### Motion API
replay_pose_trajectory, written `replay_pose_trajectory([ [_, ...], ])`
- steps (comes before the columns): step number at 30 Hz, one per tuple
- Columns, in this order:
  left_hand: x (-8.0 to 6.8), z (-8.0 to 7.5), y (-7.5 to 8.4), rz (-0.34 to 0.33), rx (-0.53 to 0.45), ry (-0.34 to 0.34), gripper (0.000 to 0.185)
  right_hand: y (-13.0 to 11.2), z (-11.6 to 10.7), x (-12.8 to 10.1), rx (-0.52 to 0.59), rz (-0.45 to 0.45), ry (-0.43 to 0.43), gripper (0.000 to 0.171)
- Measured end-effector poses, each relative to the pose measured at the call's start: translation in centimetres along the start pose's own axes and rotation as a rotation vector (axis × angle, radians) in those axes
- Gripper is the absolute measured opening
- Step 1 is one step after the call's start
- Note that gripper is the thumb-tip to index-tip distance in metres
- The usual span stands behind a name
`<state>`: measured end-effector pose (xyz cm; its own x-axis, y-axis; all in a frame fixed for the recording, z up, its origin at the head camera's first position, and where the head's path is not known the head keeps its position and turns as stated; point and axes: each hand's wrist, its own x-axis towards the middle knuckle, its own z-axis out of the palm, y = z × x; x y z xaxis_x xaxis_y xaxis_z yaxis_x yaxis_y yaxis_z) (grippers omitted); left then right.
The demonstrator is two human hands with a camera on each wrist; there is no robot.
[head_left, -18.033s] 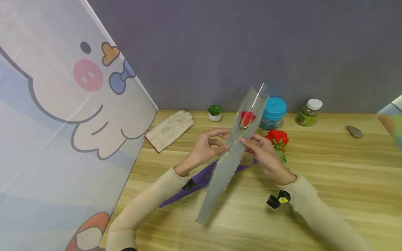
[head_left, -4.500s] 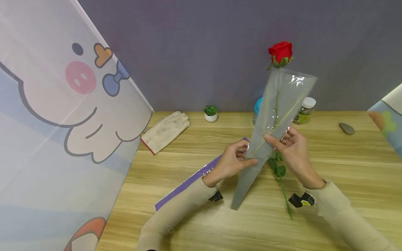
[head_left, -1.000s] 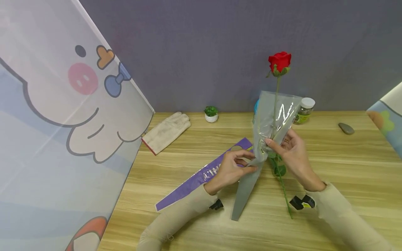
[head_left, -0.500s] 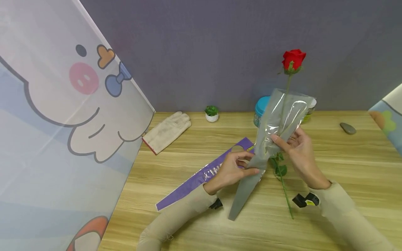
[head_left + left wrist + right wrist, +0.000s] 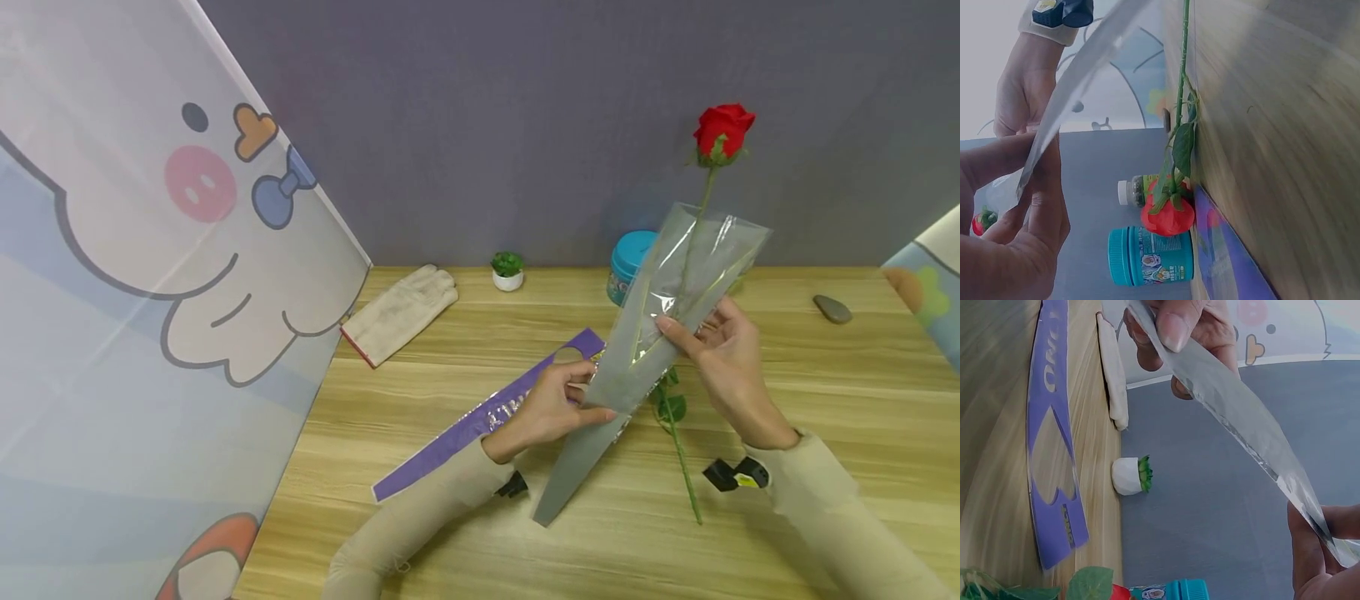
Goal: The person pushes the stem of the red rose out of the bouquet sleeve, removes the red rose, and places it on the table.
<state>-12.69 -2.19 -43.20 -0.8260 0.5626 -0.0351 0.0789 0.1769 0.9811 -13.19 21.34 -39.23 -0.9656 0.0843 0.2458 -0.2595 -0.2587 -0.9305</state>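
Observation:
A grey translucent flower sleeve (image 5: 637,367) with a thin gold line slants between both hands over the table. From its wide upper end a red rose (image 5: 723,133) sticks out, its stem visible through the film. The left hand (image 5: 551,408) pinches the sleeve's lower left side between thumb and fingers. Higher up, the right hand (image 5: 727,358) grips the right side, thumb on the front and fingers behind. Another red rose (image 5: 1169,215) lies on the table; in the head view its blossom is hidden behind the sleeve. A purple sleeve (image 5: 450,446) lies flat beside the left hand.
Along the back of the wooden table (image 5: 832,500) stand a small potted plant (image 5: 507,272) and a turquoise jar (image 5: 628,262). A jar with a white lid (image 5: 1130,192) is mostly covered in the head view. A work glove (image 5: 401,317) lies left, a grey stone (image 5: 832,309) right.
The rose blossom sat inside the sleeve 18 seconds ago and is now above its wide end. Over the last second, sleeve, rose and right hand moved right; the crumpled sleeve has flattened out.

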Motion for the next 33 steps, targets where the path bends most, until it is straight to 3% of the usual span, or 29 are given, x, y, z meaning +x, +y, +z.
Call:
replay_pose_trajectory([
  [6,0.1,-0.2,-0.1,0.041,0.036,0.009,0.044,0.0,0.1,0.0,0.008,-0.006,0.013,0.047],
  [12,0.3,-0.3,0.0,0.089,0.093,0.062,0.041,0.5,0.3,-0.6,-0.033,0.030,0.022,0.048],
  [20,0.4,-0.3,0.3,0.066,0.088,0.083,0.049,1.2,0.5,-1.3,-0.078,0.086,0.016,0.045],
  [33,0.4,0.1,0.4,0.071,0.052,0.055,0.054,1.8,0.9,-1.4,-0.001,0.107,0.014,0.044],
])
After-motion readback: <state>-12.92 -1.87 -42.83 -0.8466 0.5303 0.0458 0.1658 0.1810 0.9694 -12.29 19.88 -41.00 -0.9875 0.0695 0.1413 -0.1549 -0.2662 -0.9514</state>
